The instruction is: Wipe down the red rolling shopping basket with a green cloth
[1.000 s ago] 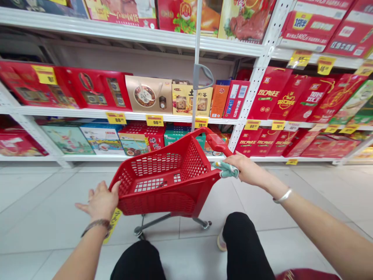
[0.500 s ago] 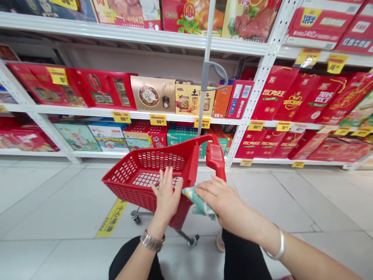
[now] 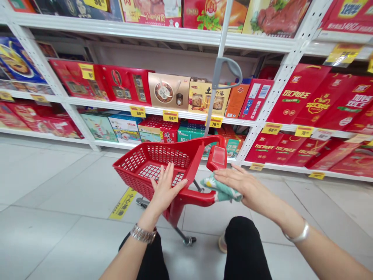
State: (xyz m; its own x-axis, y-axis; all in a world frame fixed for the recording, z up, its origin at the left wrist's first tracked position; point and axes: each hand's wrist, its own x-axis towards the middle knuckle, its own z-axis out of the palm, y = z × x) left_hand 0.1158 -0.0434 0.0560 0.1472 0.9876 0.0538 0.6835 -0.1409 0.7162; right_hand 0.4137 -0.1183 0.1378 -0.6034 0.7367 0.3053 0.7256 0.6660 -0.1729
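A red plastic shopping basket on wheels (image 3: pixel 136 171) stands on the tiled floor in front of me, its grey pull handle (image 3: pixel 221 70) rising upward. My left hand (image 3: pixel 164 190) lies flat with fingers spread on the basket's near rim. My right hand (image 3: pixel 247 186) presses a green and white cloth (image 3: pixel 218 188) against the red rear frame of the basket, fingers stretched over the cloth. My knees in black trousers show at the bottom.
White shelving (image 3: pixel 175 35) full of red, blue and gold gift boxes (image 3: pixel 169 91) with yellow price tags (image 3: pixel 170 116) runs across the view behind the basket. A yellow strip (image 3: pixel 124 203) is stuck on the floor to the left.
The basket has swung round so its end faces me. My left hand moved from its left corner to the near rim. My right hand slid the cloth from the handle down the rear frame.
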